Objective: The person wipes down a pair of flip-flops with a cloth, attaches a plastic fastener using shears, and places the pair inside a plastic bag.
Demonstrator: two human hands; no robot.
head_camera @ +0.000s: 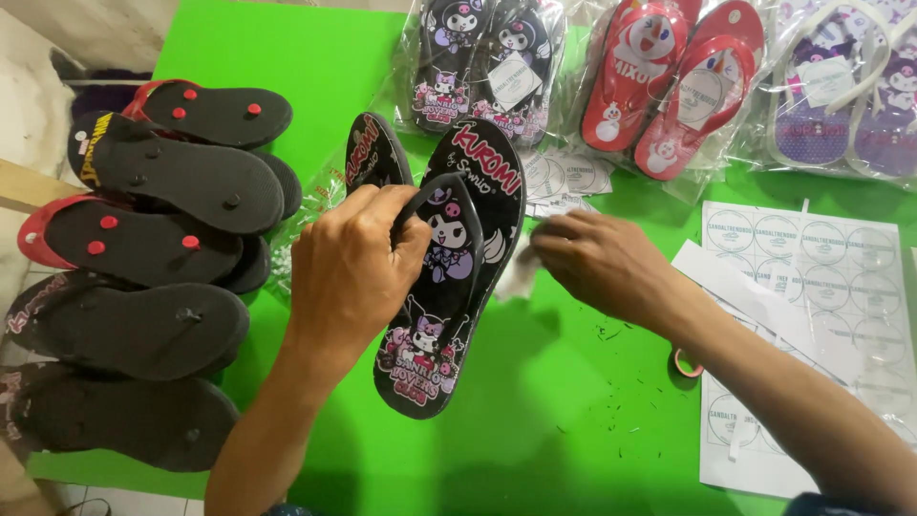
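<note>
A black flip-flop point(457, 287) with a cartoon print lies on the green table point(554, 420), toe end toward me. My left hand point(355, 258) grips its black strap near the top. A second black flip-flop point(371, 153) lies partly under that hand. My right hand point(597, 260) rests beside the sandal's right edge, its fingertips pinching a small white sticker point(521, 272).
A pile of upturned black flip-flops point(162, 258) fills the left side. Bagged pairs lie at the back: black point(482, 62), red point(669, 81), purple point(845, 91). White sticker sheets point(812, 287) lie at the right, loose round stickers point(564, 177) behind the sandal.
</note>
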